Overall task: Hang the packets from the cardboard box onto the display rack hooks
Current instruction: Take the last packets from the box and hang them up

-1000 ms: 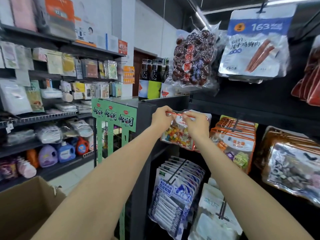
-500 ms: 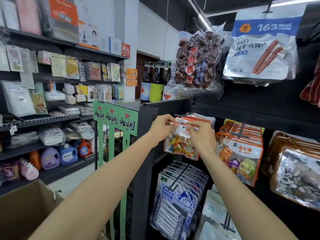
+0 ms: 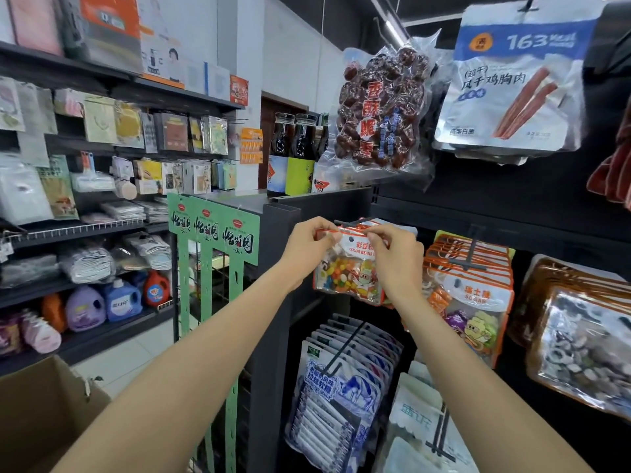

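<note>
A clear packet of coloured beans [image 3: 345, 271] with an orange top strip hangs in front of the black display rack [image 3: 478, 206]. My left hand [image 3: 307, 247] pinches the packet's top left corner. My right hand [image 3: 396, 254] pinches its top edge on the right. The tip of a black hook [image 3: 351, 222] shows just above the top strip, between my hands; more of the same packets hang behind on it. The cardboard box [image 3: 44, 414] stands open at the bottom left.
Neighbouring hooks carry orange sugar packets [image 3: 474, 295], blue-and-white packets [image 3: 341, 387], a bag of red dates [image 3: 379, 107] and a chicken-strip bag [image 3: 515, 80]. A green hanging stand [image 3: 211, 230] is left of the rack. Shelves of goods line the left wall.
Both hands stay on the bean packet's top edge at the hook. The view has shifted slightly, with the hands sitting a little lower and further right in frame.
</note>
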The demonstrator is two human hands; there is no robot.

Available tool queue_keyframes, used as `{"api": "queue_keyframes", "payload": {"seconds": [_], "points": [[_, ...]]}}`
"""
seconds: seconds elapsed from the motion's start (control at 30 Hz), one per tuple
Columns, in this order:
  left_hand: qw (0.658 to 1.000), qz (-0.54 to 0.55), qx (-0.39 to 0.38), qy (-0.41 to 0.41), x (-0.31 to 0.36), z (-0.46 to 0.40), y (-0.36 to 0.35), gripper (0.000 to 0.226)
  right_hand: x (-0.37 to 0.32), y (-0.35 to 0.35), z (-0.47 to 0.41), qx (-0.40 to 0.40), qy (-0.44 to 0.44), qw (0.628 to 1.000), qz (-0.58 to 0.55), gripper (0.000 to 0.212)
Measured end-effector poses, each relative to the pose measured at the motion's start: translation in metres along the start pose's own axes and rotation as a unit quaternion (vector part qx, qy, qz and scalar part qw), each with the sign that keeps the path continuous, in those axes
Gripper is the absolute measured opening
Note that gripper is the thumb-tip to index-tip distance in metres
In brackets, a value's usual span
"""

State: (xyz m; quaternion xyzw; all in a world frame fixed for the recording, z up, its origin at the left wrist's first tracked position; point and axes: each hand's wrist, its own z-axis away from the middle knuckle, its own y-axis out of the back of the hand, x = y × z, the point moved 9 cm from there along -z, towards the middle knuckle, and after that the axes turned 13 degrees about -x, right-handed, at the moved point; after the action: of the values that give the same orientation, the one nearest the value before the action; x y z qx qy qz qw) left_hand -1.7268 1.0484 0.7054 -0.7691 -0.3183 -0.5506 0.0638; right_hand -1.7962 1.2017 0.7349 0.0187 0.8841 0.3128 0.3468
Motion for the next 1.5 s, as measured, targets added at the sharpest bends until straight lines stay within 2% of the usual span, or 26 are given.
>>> {"api": "queue_keyframes", "payload": {"seconds": [0.1,0.17,0.27,0.4,0.47,0.53,0.6,0.67,0.77,0.83,0.93,1.03,1.1,1.2,1.33,1.43,1.5], "points": [[0.999,-0.022,0.005,0.026,-0.01,-0.006,-0.006,0.005,0.004,-0.006,-0.001,-0.012,-0.006,0.999,0.045,0.023],[0.997,-0.076,0.022,0.024,-0.008,-0.012,-0.009,0.005,0.001,-0.013,-0.002,-0.037,0.007,0.991,0.129,0.029],[0.979,-0.199,0.034,-0.013,0.007,-0.021,-0.019,0.014,0.002,-0.023,-0.006,-0.058,0.031,0.966,0.251,0.045],[0.978,-0.203,0.032,-0.026,0.004,-0.023,-0.026,0.018,0.002,-0.036,0.0,-0.043,0.056,0.916,0.395,0.061],[0.969,-0.243,0.022,-0.025,0.001,-0.02,-0.027,0.026,0.005,-0.041,0.01,-0.025,0.068,0.917,0.393,0.072],[0.943,-0.329,0.02,-0.048,0.004,-0.009,-0.028,0.035,0.004,-0.045,0.024,-0.022,0.09,0.927,0.364,0.072],[0.907,-0.407,0.054,-0.094,0.012,0.011,-0.021,0.036,0.0,-0.048,0.037,-0.006,0.11,0.939,0.325,0.062],[0.887,-0.439,0.071,-0.125,0.013,0.032,-0.012,0.029,-0.007,-0.055,0.047,-0.007,0.137,0.951,0.276,0.047],[0.878,-0.462,0.035,-0.121,-0.006,0.058,0.005,0.02,-0.014,-0.088,0.056,-0.114,0.129,0.965,0.197,0.029],[0.881,-0.469,0.004,-0.066,-0.03,0.079,0.023,0.018,-0.018,-0.121,0.063,-0.208,0.105,0.961,0.146,0.026],[0.875,-0.473,-0.021,0.099,-0.086,0.12,0.069,0.017,-0.029,-0.183,0.085,-0.335,0.062,0.936,0.091,0.027],[0.868,-0.421,-0.012,0.262,-0.148,0.187,0.124,0.019,-0.043,-0.258,0.134,-0.48,0.037,0.875,0.054,0.026],[0.852,-0.385,-0.012,0.355,-0.189,0.24,0.157,0.02,-0.054,-0.304,0.172,-0.549,0.03,0.835,0.024,0.026],[0.814,-0.349,-0.005,0.464,-0.239,0.314,0.196,0.027,-0.068,-0.368,0.223,-0.614,0.014,0.789,-0.019,0.026],[0.753,-0.305,-0.049,0.581,-0.307,0.391,0.215,0.036,-0.066,-0.455,0.291,-0.677,-0.044,0.734,-0.03,0.026],[0.715,-0.259,-0.106,0.64,-0.353,0.425,0.209,0.039,-0.047,-0.51,0.341,-0.719,-0.099,0.688,0.005,0.026],[0.703,-0.23,-0.125,0.661,-0.374,0.432,0.207,0.036,-0.031,-0.539,0.369,-0.741,-0.144,0.655,0.02,0.022]]}}
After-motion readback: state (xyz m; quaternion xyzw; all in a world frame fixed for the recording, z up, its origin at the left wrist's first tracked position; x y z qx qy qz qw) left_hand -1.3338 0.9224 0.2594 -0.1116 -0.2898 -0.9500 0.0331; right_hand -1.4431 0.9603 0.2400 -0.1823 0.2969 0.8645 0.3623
